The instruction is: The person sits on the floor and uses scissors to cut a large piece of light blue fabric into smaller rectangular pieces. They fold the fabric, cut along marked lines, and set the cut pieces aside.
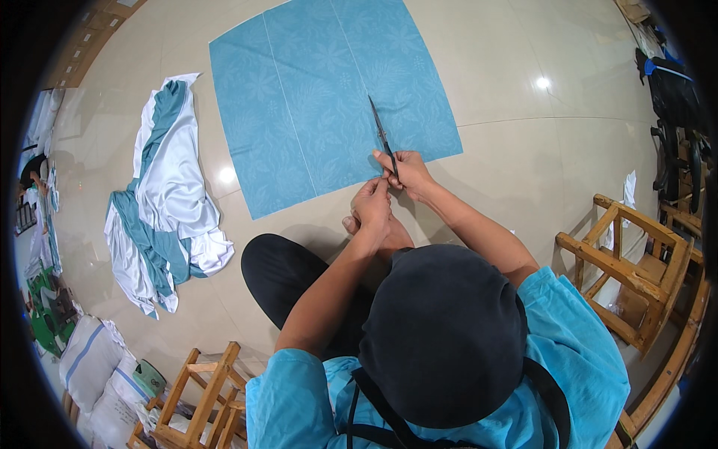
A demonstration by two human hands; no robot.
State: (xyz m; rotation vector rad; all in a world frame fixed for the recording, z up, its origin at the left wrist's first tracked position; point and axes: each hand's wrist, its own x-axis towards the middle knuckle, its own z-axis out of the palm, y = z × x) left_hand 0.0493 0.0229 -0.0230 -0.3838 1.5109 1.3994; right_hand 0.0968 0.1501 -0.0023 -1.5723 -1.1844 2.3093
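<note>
A blue cloth panel [321, 90] with a pale leaf pattern and thin light lines lies flat on the floor in front of me. My right hand [410, 170] is closed around the handles of dark scissors [380, 127]. Their blades point away from me over the cloth, near one of the light lines, and look nearly together. Close beside it, my left hand [372, 202] pinches at the cloth's near edge with thumb and fingers. Exactly what lies between those fingertips is too small to make out. A bare foot shows just below the left hand.
To the left lies a crumpled heap of white and teal cloth [172, 172] on the tiled floor [523, 179]. Wooden stools stand at right [636, 277] and lower left [198, 396]. White sacks [90, 352] sit at the left rim, cardboard boxes [90, 37] at the far left.
</note>
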